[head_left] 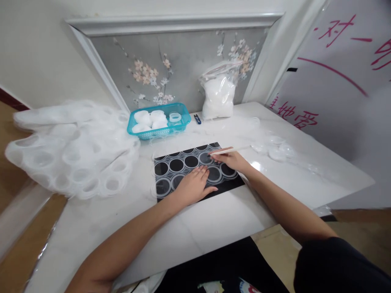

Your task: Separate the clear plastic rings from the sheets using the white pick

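Two hands: both mine, at work over a black sheet [225,190] patterned with pale rings, on a white marble-look table [198,228].
Left hand [194,185]: palm down and flat on the sheet's middle, fingers extended and thumb out to the right, gripping nothing.
Right hand [229,158]: fingers closed around a slim white stick [229,150], at the sheet's far right part.
Stick's line: long axis roughly crosswise, tip toward the left, tail toward the right and slightly away from me.
Ring at the tip: a greyish disc lies just beside my right fingertips, ahead and to the right of my left hand; the right is the nearer of the two. Whether the tip touches it, I cannot tell.
Black sheet: directly in front of me, long side running left to right, its right end angled away.
Far side of table: a teal basket [185,116] of white discs [142,117], blue snips [198,119] and a clear bag [218,95] with white contents.
Left side: a heap of translucent ringed sheets [76,150].
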Demonstrator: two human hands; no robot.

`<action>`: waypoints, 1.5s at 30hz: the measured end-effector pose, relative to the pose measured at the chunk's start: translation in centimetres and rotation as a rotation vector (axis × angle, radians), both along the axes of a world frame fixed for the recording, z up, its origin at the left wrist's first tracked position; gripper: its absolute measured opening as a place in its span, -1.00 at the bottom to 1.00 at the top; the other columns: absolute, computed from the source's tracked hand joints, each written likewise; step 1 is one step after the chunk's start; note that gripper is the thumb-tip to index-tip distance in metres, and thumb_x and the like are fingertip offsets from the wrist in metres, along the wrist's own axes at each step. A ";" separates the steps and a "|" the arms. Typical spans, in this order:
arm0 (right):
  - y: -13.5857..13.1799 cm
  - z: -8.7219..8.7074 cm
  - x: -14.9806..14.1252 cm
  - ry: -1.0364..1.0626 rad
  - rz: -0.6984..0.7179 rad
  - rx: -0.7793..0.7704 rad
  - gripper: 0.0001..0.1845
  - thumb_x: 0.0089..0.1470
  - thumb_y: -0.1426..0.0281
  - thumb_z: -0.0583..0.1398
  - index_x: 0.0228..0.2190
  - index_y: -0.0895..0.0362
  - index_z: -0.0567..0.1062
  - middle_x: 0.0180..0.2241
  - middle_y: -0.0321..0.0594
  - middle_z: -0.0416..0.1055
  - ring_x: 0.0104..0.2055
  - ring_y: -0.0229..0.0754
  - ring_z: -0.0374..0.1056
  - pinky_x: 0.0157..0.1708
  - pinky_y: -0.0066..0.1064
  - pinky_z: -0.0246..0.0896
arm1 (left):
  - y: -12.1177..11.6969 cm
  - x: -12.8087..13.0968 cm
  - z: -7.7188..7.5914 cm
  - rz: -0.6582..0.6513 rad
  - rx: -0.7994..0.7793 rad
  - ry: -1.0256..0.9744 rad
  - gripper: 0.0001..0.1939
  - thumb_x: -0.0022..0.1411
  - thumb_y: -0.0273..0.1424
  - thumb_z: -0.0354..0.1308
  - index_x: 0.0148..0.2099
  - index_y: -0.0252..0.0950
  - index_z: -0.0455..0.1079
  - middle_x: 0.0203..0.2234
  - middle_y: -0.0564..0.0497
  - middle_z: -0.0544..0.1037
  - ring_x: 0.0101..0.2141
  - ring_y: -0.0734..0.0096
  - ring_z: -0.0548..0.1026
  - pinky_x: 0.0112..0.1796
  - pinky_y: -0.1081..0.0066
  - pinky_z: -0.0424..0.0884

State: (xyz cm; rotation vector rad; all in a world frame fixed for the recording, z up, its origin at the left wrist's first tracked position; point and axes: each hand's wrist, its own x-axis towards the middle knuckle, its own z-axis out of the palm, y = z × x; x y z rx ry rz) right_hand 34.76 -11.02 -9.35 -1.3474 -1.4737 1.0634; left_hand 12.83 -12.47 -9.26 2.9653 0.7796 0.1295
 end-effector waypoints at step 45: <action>-1.6 -2.4 2.8 -0.174 -0.149 0.210 -0.71 0.09 0.20 0.18 -0.37 0.14 0.59 -0.28 -0.14 0.56 -0.18 -0.03 0.48 -0.08 -0.23 0.36 | 0.3 6.2 -0.3 0.039 -0.026 -0.023 -0.20 0.32 0.03 -0.04 0.25 -0.65 0.16 0.20 -0.44 0.25 0.24 -0.01 0.21 0.24 0.15 0.08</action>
